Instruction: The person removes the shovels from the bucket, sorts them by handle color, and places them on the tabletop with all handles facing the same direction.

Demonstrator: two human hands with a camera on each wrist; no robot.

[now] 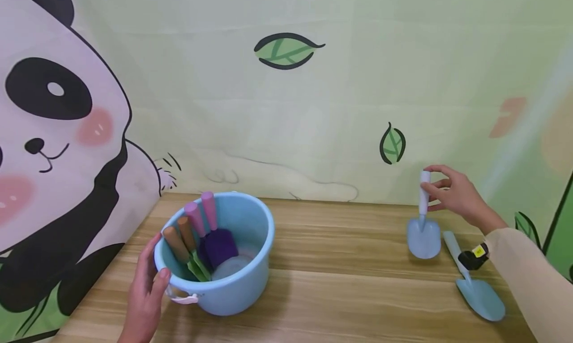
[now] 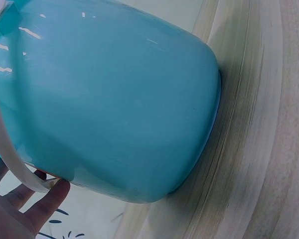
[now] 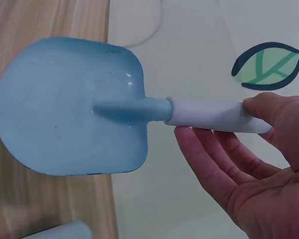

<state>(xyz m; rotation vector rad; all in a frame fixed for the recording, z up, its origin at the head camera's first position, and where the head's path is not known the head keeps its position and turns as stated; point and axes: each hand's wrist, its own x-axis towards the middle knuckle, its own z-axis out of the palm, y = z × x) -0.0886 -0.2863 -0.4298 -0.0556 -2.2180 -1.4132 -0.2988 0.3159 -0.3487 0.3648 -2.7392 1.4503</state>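
Pale-green leaf-printed backdrop behind a wood-grain bench, where a light-blue plastic bucket is set.
Well right of the bucket, a round-bladed blue shovel with a white handle is pinched in the right hand's grip; farther right, a blue-green shovel is left loose. The bucket's left side is touched by the left hand's spread fingers. Because the handle is held by fingertips near its end, the blade could be swung or dropped; pushed too hard, the bucket could be tipped.

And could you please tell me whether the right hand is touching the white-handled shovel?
Touching: the right wrist view shows the right hand pinching the white-handled shovel by its handle.
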